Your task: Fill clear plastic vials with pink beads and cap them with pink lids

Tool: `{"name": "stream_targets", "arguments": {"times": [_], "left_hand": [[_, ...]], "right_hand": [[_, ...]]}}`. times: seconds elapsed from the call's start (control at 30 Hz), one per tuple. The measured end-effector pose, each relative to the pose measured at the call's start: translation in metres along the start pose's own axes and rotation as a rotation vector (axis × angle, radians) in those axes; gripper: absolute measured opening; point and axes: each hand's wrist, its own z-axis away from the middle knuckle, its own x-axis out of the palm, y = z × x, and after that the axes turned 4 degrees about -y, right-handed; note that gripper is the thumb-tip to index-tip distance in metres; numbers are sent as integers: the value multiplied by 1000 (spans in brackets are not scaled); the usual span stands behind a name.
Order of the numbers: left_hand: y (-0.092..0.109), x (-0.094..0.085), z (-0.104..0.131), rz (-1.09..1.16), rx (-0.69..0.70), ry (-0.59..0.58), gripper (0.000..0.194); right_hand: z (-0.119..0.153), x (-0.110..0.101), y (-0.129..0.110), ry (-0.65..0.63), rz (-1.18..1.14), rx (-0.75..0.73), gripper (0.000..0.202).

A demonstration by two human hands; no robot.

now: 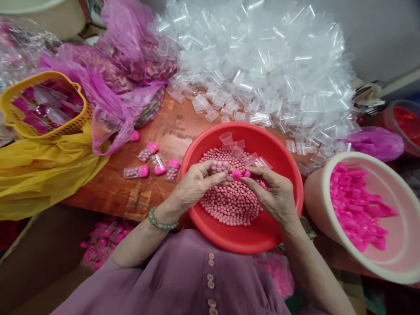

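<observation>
My left hand [193, 186] is closed around a small clear vial [219, 167] filled with pink beads, held sideways. At the vial's right end is a bright pink cap [236, 175]; I cannot tell whether it is fully seated. My right hand [274, 194] pinches a pink piece [247, 173] beside that cap, and more pink shows under its fingers. Both hands are above a red basin [288, 214] that contains many loose pink beads [229, 210]. A few empty clear vials [225, 139] lie on the beads near the far side.
Several capped vials [134, 171] lie left of the basin. Behind it rises a heap of clear vials [256, 61]. A pale bucket [315, 192] of pink caps [357, 205] stands right. Leftward are a yellow basket [42, 131], a yellow bag [42, 175] and purple bags [127, 26].
</observation>
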Motion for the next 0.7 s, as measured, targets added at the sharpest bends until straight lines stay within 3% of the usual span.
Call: {"name": "stream_targets", "arguments": {"times": [0.23,0.4,0.53,0.7], "left_hand": [[-2,-1,0,26,-21,-70,26],[2,-3,1,78,-70,-165,26],[9,-7,0,193,-183,-239,28],[12,-9,0,232,-212,-303,30]], "right_hand": [[-4,5,-4,-150,71,-131,22],[-3,0,-4,-222,89,-95,32],[-16,-12,3,-267,-92,8,31],[-38,-10,-3,-146,-442,138,28]]}}
